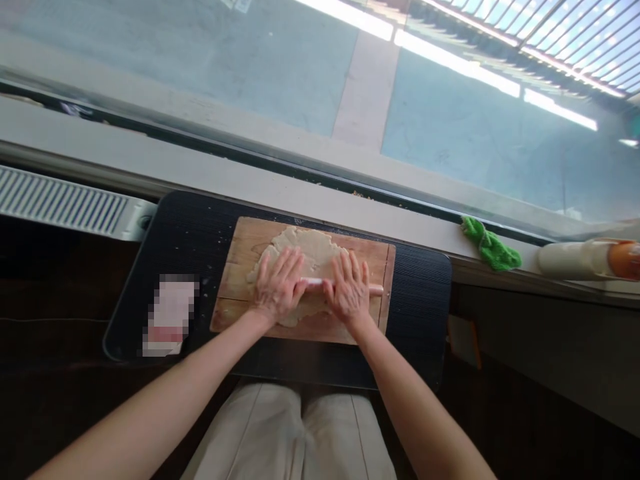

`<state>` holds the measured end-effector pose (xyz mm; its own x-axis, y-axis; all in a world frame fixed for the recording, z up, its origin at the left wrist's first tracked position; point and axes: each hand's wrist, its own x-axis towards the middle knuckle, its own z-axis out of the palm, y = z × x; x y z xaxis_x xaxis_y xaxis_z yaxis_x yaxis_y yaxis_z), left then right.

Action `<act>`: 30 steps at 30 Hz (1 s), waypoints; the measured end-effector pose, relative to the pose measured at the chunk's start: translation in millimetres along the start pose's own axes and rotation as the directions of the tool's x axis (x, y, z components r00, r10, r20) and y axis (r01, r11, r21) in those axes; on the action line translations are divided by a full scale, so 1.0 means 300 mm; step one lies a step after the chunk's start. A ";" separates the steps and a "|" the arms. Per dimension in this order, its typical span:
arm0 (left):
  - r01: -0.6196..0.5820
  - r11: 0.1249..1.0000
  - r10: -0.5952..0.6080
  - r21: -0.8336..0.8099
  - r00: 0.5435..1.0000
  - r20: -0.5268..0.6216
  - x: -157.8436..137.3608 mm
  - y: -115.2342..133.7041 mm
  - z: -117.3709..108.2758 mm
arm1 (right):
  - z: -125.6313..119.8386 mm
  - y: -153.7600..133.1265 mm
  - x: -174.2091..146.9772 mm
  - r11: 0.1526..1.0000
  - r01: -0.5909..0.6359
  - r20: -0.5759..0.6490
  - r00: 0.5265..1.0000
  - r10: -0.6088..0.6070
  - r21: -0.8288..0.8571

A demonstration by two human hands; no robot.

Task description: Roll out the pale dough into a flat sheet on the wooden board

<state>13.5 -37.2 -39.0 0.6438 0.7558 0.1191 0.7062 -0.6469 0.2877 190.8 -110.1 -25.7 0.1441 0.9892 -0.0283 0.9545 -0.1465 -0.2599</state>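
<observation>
A flattened sheet of dough [317,250] with ragged edges lies on a wooden board [235,270]. Across it rests a thin rolling pin [376,291], its right end sticking out past my right hand. My left hand [280,283] lies flat over the left part of the pin, fingers stretched out and pointing away from me. Spread in the same way, my right hand [349,288] presses on the pin farther right. Between the two hands a short pale stretch of the pin shows. Its left end is hidden under my left hand.
The board sits on a black table [417,300]. A blurred-out pinkish packet [170,313] lies at the table's left. Beyond are a windowsill [280,193] with a green cloth [490,245] and a white bottle [575,260], and a radiator [65,200] at left.
</observation>
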 end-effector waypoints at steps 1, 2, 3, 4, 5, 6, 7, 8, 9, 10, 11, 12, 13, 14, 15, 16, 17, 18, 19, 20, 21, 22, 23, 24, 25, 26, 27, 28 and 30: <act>0.047 0.999 -0.047 0.008 0.999 -0.018 0.083 -0.019 0.005 | -0.005 0.013 0.089 0.999 -0.032 -0.016 0.999 0.032 -0.013; 0.103 0.995 -0.102 0.011 0.994 -0.050 0.154 -0.036 0.009 | -0.009 0.025 0.168 0.998 -0.057 -0.027 0.998 0.056 -0.023; 0.145 0.989 -0.144 0.009 0.988 -0.063 0.203 -0.047 0.012 | -0.012 0.032 0.225 0.997 -0.070 -0.034 0.997 0.069 -0.031; 0.169 0.986 -0.168 0.002 0.983 -0.069 0.221 -0.051 0.012 | -0.014 0.034 0.252 0.997 -0.065 -0.033 0.997 0.064 -0.033; 0.173 0.985 -0.173 -0.007 0.983 -0.065 0.206 -0.047 0.008 | -0.014 0.031 0.245 0.998 -0.050 -0.028 0.998 0.049 -0.030; 0.162 0.987 -0.163 -0.016 0.985 -0.054 0.159 -0.035 0.003 | -0.014 0.023 0.208 0.999 -0.029 -0.019 0.999 0.029 -0.024; 0.136 0.990 -0.137 -0.027 0.990 -0.039 0.089 -0.019 -0.003 | -0.013 0.013 0.147 1.000 -0.002 -0.007 1.000 0.002 -0.014; 0.110 0.993 -0.111 -0.037 0.993 -0.027 0.008 0.001 -0.008 | -0.012 0.003 0.075 1.000 0.017 0.006 1.000 -0.017 -0.004; 0.093 0.995 -0.094 -0.042 0.995 -0.017 -0.071 0.019 -0.012 | -0.010 -0.006 0.005 0.999 0.040 0.020 0.999 -0.040 0.005; 0.078 0.996 -0.078 -0.044 0.997 -0.005 -0.133 0.034 -0.014 | -0.008 -0.013 -0.049 0.996 0.082 0.041 0.996 -0.083 0.016; 0.064 0.997 -0.063 -0.046 0.998 0.014 -0.168 0.041 -0.015 | -0.006 -0.016 -0.076 0.994 0.109 0.053 0.993 -0.110 0.024; 0.058 0.997 -0.057 -0.047 0.998 0.015 -0.169 0.040 -0.014 | -0.005 -0.018 -0.070 0.993 0.117 0.056 0.991 -0.118 0.027; 0.063 0.997 -0.063 -0.048 0.998 0.013 -0.138 0.030 -0.012 | -0.004 -0.017 -0.031 0.994 0.108 0.052 0.993 -0.109 0.025; 0.087 0.995 -0.087 -0.048 0.996 -0.003 -0.078 0.011 -0.010 | -0.004 -0.015 0.036 0.997 0.079 0.040 0.996 -0.079 0.019; 0.129 0.991 -0.130 -0.047 0.991 -0.015 0.000 -0.012 -0.006 | -0.002 -0.013 0.122 0.999 0.040 0.026 0.999 -0.040 0.010; 0.185 0.982 -0.186 -0.049 0.982 -0.026 0.083 -0.038 -0.002 | 0.000 -0.011 0.212 1.000 0.010 0.017 1.000 -0.010 0.005; 0.253 0.966 -0.256 -0.052 0.965 -0.054 0.157 -0.061 0.002 | 0.003 -0.011 0.293 1.000 -0.018 0.011 1.000 0.018 0.002; 0.321 0.945 -0.325 -0.059 0.941 -0.089 0.210 -0.078 0.003 | 0.005 -0.013 0.353 0.999 -0.038 0.006 0.999 0.038 0.002; 0.357 0.932 -0.362 -0.064 0.927 -0.097 0.234 -0.088 0.003 | 0.007 -0.017 0.384 0.999 -0.036 0.005 0.999 0.036 0.002; 0.369 0.927 -0.374 -0.065 0.922 -0.098 0.226 -0.087 0.000 | 0.007 -0.023 0.383 1.000 -0.019 0.008 1.000 0.019 0.003; 0.356 0.932 -0.361 -0.064 0.928 -0.087 0.190 -0.079 -0.005 | 0.006 -0.030 0.353 1.000 0.011 0.013 1.000 -0.011 0.003; 0.317 0.946 -0.321 -0.061 0.945 -0.062 0.134 -0.064 -0.011 | 0.003 -0.037 0.302 0.999 0.053 0.023 0.998 -0.054 0.003; 0.273 0.960 -0.276 -0.061 0.960 -0.045 0.070 -0.047 -0.015 | 0.001 -0.042 0.244 0.995 0.096 0.033 0.995 -0.096 0.004; 0.238 0.969 -0.240 -0.061 0.970 -0.038 0.011 -0.031 -0.019 | -0.001 -0.045 0.189 0.991 0.132 0.048 0.990 -0.132 0.005; 0.213 0.975 -0.216 -0.060 0.976 -0.036 -0.031 -0.022 -0.021 | -0.001 -0.046 0.152 0.986 0.166 0.059 0.984 -0.166 0.009; 0.196 0.979 -0.198 -0.059 0.980 -0.034 -0.048 -0.022 -0.020 | -0.001 -0.045 0.140 0.983 0.186 0.065 0.980 -0.186 0.010; 0.194 0.979 -0.196 -0.056 0.980 -0.033 -0.036 -0.032 -0.019 | 0.001 -0.044 0.158 0.981 0.191 0.065 0.979 -0.192 0.010; 0.210 0.976 -0.212 -0.052 0.977 -0.036 0.002 -0.052 -0.018 | 0.004 -0.043 0.202 0.983 0.185 0.061 0.981 -0.185 0.008; 0.283 0.958 -0.285 -0.049 0.957 -0.049 0.122 -0.106 -0.018 | 0.009 -0.045 0.339 0.990 0.142 0.042 0.989 -0.142 0.001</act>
<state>12.9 11.5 -38.6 0.4006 0.9129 0.0787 0.8441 -0.4011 0.3559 191.9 -7.6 -27.8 -0.0036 0.9995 -0.0313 0.9651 -0.0048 -0.2620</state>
